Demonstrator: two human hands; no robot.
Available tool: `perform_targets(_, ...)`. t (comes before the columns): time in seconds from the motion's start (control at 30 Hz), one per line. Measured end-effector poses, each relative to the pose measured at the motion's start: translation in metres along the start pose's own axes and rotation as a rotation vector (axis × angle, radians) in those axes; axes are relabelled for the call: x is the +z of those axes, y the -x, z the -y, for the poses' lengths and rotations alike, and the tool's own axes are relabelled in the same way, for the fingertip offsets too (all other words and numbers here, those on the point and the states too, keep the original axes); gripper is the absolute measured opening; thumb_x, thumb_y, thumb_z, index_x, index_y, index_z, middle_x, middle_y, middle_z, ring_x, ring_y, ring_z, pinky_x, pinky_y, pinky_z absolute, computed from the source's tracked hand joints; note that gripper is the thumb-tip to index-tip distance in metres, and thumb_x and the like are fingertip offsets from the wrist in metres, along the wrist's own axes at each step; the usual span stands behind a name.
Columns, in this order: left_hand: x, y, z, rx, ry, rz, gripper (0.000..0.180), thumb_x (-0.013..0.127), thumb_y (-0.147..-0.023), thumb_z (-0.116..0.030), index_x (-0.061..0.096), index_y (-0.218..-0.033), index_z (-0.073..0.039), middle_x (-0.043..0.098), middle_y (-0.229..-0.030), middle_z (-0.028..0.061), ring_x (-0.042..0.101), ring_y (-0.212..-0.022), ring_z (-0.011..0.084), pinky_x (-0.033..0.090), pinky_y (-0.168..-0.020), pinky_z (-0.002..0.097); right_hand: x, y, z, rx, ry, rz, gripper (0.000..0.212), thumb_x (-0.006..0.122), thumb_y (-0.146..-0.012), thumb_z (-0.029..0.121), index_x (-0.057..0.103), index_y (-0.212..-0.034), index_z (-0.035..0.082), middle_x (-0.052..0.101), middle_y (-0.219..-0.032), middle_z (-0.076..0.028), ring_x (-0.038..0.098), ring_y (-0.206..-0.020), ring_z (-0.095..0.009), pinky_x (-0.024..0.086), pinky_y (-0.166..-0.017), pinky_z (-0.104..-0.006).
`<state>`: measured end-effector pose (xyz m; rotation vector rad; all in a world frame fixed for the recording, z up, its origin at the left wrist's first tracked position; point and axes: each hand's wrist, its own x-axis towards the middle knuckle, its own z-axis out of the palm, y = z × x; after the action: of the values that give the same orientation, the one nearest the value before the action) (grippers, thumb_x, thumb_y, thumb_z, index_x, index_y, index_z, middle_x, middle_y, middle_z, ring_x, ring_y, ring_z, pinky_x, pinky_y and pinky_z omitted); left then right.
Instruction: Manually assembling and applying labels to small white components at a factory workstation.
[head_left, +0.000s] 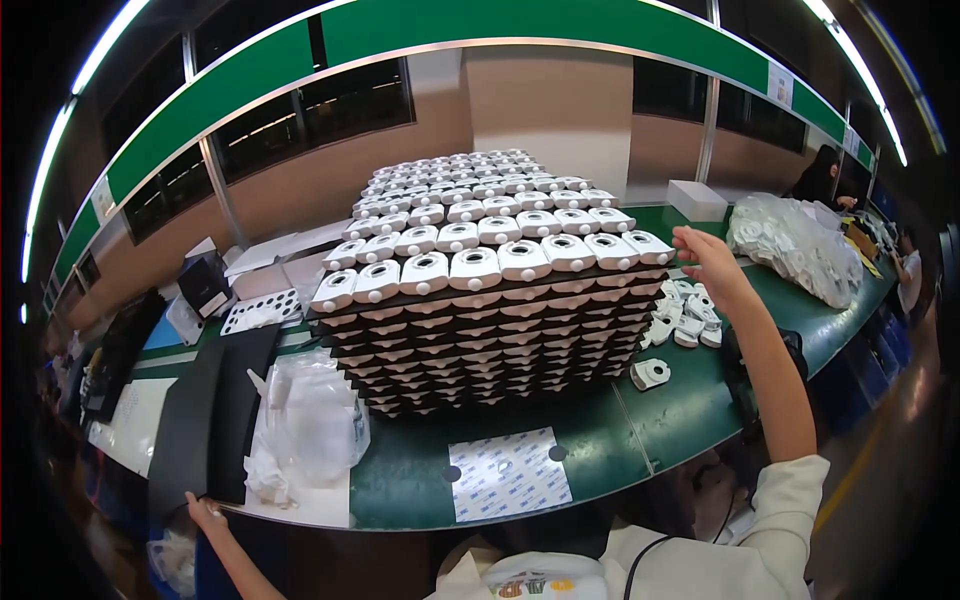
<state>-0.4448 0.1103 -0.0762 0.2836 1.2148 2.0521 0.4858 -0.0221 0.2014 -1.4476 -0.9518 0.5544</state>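
Note:
In front of me rises a tall stack of white plastic parts, each with a round dark hole, in rows with black sheets between the layers. My right hand is at the stack's upper right corner, beside the end part of the nearest row. Its fingers are slightly bent and apart, and nothing shows between them. Low on the left, my left hand pinches the near edge of a black sheet. That sheet stands tilted over the table's edge, next to another dark sheet.
Loose white parts lie right of the stack, with a single one nearer me. A full clear bag sits farther right. Crumpled plastic bags and a printed sheet lie on the green table. Other people work at far right.

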Motion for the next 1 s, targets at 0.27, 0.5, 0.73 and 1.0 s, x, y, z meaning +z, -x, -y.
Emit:
perform_targets(0.27, 0.045, 0.076, 0.003, -0.115, -0.649, 0.041, 0.051, 0.042, -0.088, -0.054, 0.037, -0.059, -0.013, 0.033, -0.048, -0.0017, 0.030, -0.034, 0.0087, 0.019, -0.029, 0.0216, 0.012, -0.028, 0.005, 0.183, 0.005, 0.029, 0.047, 0.050, -0.088, 0.046, 0.052, -0.111, 0.005, 0.050, -0.107, -0.003, 0.043, -0.097, -0.015, 0.032, -0.090, -0.0367)
perform_targets(0.5, 0.113, 0.125, -0.044, 0.663, -1.403, 0.265, 0.041, 0.046, -0.089, -0.034, 0.059, -0.087, 0.005, 0.061, -0.072, 0.0124, 0.053, -0.059, 0.0254, 0.042, -0.058, 0.0398, 0.009, -0.058, 0.010, 0.344, -0.008, 0.203, 0.067, 0.049, -0.086, 0.051, 0.043, -0.123, -0.004, 0.045, -0.121, -0.013, 0.038, -0.114, -0.022, 0.031, -0.096, -0.0384)
perform_targets(0.73, 0.373, 0.304, -0.046, 0.188, -0.990, 0.813, 0.030, 0.041, -0.091, -0.025, 0.060, -0.100, -0.003, 0.052, -0.071, 0.0007, 0.038, -0.047, 0.0096, 0.030, -0.043, 0.0249, 0.022, -0.068, 0.026, 0.423, -0.135, 0.299, 0.064, 0.046, -0.088, 0.050, 0.047, -0.115, -0.008, 0.052, -0.110, -0.013, 0.048, -0.100, -0.021, 0.039, -0.088, -0.0313)
perform_targets(1.0, 0.449, 0.304, -0.027, -0.119, -1.168, 0.853, 0.031, 0.043, -0.090, -0.029, 0.062, -0.088, -0.004, 0.045, -0.060, -0.0030, 0.031, -0.046, 0.0052, 0.019, -0.040, 0.0238, 0.030, -0.077, 0.035, 0.597, -0.275, 0.315, 0.056, 0.039, -0.091, 0.050, 0.055, -0.109, -0.001, 0.054, -0.108, -0.007, 0.049, -0.095, -0.015, 0.040, -0.085, -0.0288)
